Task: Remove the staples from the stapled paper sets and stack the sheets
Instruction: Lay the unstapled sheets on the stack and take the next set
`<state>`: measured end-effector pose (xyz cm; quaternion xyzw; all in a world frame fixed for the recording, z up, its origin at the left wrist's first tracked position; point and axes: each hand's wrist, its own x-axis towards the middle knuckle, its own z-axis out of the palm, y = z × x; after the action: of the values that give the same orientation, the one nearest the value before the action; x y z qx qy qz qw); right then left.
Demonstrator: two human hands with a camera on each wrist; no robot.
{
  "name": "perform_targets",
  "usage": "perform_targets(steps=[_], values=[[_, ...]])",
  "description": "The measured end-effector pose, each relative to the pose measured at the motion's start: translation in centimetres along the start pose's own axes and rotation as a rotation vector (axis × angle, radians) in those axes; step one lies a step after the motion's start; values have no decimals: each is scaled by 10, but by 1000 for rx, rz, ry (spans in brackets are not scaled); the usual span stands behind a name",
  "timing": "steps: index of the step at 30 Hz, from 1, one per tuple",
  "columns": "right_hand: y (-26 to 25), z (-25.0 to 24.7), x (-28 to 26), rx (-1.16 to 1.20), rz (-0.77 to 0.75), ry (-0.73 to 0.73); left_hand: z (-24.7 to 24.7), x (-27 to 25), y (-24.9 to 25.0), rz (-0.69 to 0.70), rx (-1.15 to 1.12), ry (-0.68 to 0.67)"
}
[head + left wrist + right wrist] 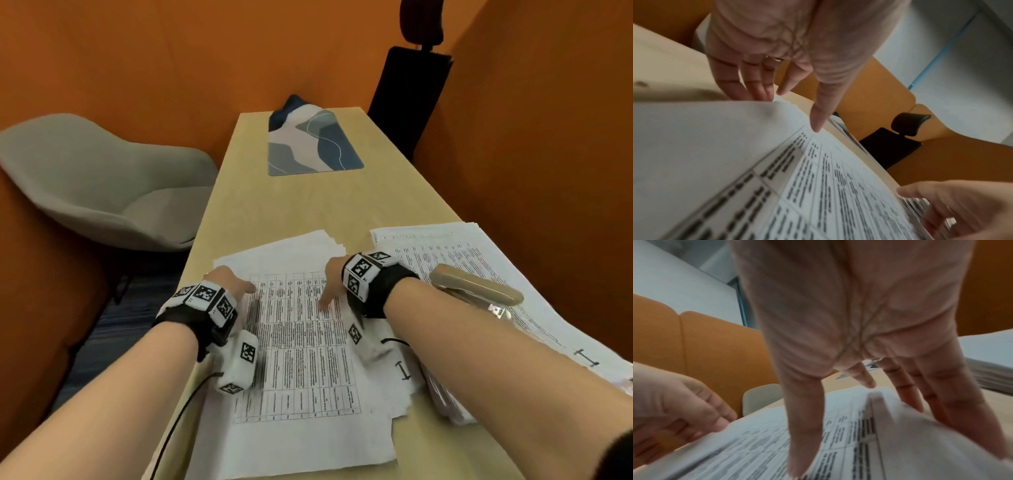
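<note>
A stack of printed table sheets [301,342] lies slightly fanned on the wooden table [308,209] in front of me. My left hand [233,282] is at the stack's far left edge. Its fingers [756,87] reach straight down the side and the thumb [818,120] touches the top sheet. My right hand [330,284] is at the far right edge, with the thumb [803,443] pressing on the top sheet and straight fingers [937,394] beyond a raised paper edge. A tan stapler [476,284] lies on a second paper pile [462,250] to the right.
A blue and white desk mat [315,144] lies at the table's far end. To the left of the table stands a grey chair [102,181], and a black office chair [411,96] is at the far right corner. Orange walls close in on both sides.
</note>
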<state>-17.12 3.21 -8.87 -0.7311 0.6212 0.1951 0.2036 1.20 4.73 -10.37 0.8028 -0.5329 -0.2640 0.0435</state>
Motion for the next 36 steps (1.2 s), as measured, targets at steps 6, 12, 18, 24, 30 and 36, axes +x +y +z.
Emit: perform_targets(steps=[6,12,18,24,30,36], values=[[12,-4,3,116,96,160,-1,8,-12,24,-81,23],[21,-7,10,367,214,365,4,7,-19,123,-308,125],[26,-8,1,644,190,413,-6,7,-25,142,-568,107],[23,-9,-8,1152,20,455,-9,3,-32,123,-870,63],[16,-26,-44,1382,-193,552,-27,-25,-29,155,-797,392],[0,-51,-85,1253,-394,529,-68,-67,-4,467,-232,605]])
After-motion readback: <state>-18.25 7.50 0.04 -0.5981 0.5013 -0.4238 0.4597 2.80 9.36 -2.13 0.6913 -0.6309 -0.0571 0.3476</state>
